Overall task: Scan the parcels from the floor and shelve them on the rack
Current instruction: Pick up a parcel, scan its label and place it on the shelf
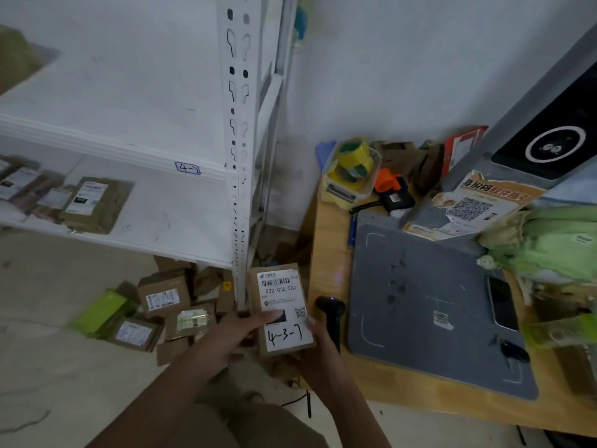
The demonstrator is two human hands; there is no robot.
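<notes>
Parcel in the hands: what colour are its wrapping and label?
Brown parcel with a white label and black handwriting; the head view shows it.

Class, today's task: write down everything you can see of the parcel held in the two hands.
The parcel is a small, flat brown cardboard package, held face-up near the rack's white upright. A white shipping label covers most of its top, with a barcode, printed digits, a QR code and handwritten "4-3-7". The left hand grips its left edge, thumb across the label; the right hand holds its lower right corner.
</notes>
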